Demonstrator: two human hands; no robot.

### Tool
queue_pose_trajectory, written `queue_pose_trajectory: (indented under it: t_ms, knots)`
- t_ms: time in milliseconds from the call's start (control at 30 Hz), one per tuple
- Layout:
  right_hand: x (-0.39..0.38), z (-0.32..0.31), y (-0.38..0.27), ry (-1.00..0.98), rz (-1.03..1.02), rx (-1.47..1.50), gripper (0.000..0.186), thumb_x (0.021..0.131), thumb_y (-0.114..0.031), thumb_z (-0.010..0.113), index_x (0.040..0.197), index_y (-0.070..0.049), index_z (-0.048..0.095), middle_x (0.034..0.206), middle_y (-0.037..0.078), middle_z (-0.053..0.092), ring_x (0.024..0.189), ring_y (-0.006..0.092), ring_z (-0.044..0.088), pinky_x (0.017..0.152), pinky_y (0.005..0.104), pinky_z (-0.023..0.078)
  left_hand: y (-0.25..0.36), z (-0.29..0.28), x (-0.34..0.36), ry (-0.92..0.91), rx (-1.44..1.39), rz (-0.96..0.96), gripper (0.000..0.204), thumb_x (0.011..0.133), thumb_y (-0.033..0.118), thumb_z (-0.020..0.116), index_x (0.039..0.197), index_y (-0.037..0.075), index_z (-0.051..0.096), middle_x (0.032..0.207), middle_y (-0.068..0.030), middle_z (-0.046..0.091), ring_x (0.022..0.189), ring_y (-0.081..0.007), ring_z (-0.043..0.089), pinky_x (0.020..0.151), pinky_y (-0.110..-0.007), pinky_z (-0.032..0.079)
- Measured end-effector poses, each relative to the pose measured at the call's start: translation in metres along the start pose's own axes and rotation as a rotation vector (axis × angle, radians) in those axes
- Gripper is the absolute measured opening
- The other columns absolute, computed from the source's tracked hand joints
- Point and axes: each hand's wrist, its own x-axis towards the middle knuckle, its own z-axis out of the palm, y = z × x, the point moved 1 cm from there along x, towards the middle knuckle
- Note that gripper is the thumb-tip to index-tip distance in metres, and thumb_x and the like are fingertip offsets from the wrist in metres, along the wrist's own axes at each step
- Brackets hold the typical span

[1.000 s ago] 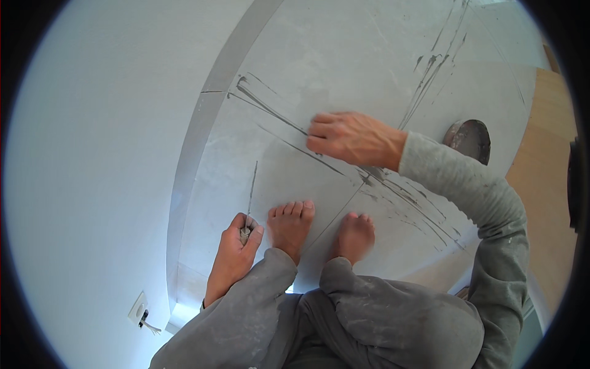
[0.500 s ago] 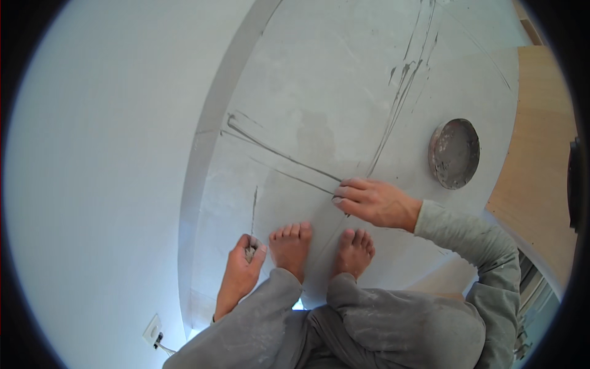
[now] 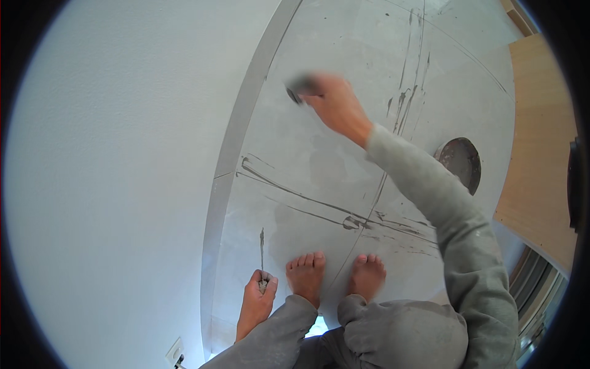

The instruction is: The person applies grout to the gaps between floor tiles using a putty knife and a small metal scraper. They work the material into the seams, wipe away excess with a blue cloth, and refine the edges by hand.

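My right hand (image 3: 332,101) is raised above the far left part of the pale tiled floor (image 3: 326,132), fingers closed round a small dark scraper-like piece (image 3: 294,93), smeared by motion. Low on the left, my left hand (image 3: 259,301) is closed round a thin tool (image 3: 262,249) that looks like a putty knife seen edge-on; its grip is crusted pale grey. Dark grey paste streaks (image 3: 295,194) lie along the tile joints ahead of my bare feet (image 3: 305,277). To the right, partly behind my right sleeve, a round pan (image 3: 462,161) holds grey paste.
A white wall (image 3: 123,154) with a grey skirting strip (image 3: 236,129) runs up the left side. A power socket (image 3: 174,352) with a plug sits low on it. At the right stands a light wooden panel (image 3: 534,141); a metal track (image 3: 534,277) lies below it.
My right hand has lifted off the joint crossing and swung away to the far left. Fresh paste smears now show where it was. The view has shifted, so the floor sits lower.
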Motion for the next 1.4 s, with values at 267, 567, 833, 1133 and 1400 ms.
queue_pose_trajectory:
  t_ms: [267, 567, 833, 1133, 1400]
  knots:
    - [0.070, 0.081, -0.016, 0.261, 0.094, -0.204, 0.015, 0.090, -0.012, 0.069, 0.099, 0.000, 0.069, 0.089, 0.020, 0.072, 0.086, 0.0411, 0.069, 0.078, 0.0486, 0.055, -0.015, -0.005, -0.006, 0.048, -0.082, -0.133, 0.021, 0.098, 0.020, 0.062, 0.097, -0.001, 0.057, 0.073, -0.0040, 0.056, 0.066, -0.0117, 0.049, 0.061, -0.031, 0.043]
    - [0.016, 0.110, -0.042, 0.201, 0.180, -0.148, 0.033, 0.086, -0.005, 0.070, 0.117, 0.001, 0.060, 0.087, 0.025, 0.071, 0.086, 0.0440, 0.069, 0.077, 0.0509, 0.055, -0.017, -0.015, 0.003, 0.031, -0.184, -0.213, 0.024, 0.098, 0.020, 0.062, 0.108, -0.001, 0.056, 0.071, -0.0007, 0.054, 0.062, -0.0088, 0.050, 0.056, -0.028, 0.040]
    - [0.059, 0.061, 0.006, 0.455, 0.026, -0.073, 0.016, 0.087, -0.009, 0.066, 0.101, -0.002, 0.066, 0.092, 0.019, 0.071, 0.098, 0.0410, 0.064, 0.085, 0.0498, 0.051, -0.021, -0.025, -0.001, 0.050, -0.232, -0.180, 0.020, 0.098, 0.019, 0.063, 0.103, 0.002, 0.053, 0.069, 0.0008, 0.051, 0.057, -0.0072, 0.046, 0.052, -0.026, 0.038]
    - [0.115, 0.062, 0.021, 0.238, -0.055, -0.249, 0.028, 0.092, -0.010, 0.062, 0.119, -0.003, 0.060, 0.105, 0.021, 0.071, 0.102, 0.0441, 0.063, 0.095, 0.0508, 0.048, -0.030, -0.024, -0.003, 0.050, -0.230, -0.203, 0.022, 0.098, 0.021, 0.064, 0.102, 0.002, 0.054, 0.069, 0.0005, 0.052, 0.059, -0.0078, 0.046, 0.054, -0.027, 0.038]
    - [0.021, 0.119, -0.023, 0.298, -0.113, -0.122, 0.020, 0.079, 0.010, 0.059, 0.095, 0.003, 0.051, 0.080, 0.025, 0.061, 0.080, 0.0441, 0.060, 0.074, 0.0523, 0.051, -0.036, -0.027, -0.007, 0.051, -0.238, -0.228, 0.024, 0.099, 0.023, 0.065, 0.102, 0.002, 0.054, 0.070, -0.0002, 0.052, 0.059, -0.0080, 0.047, 0.054, -0.027, 0.039]
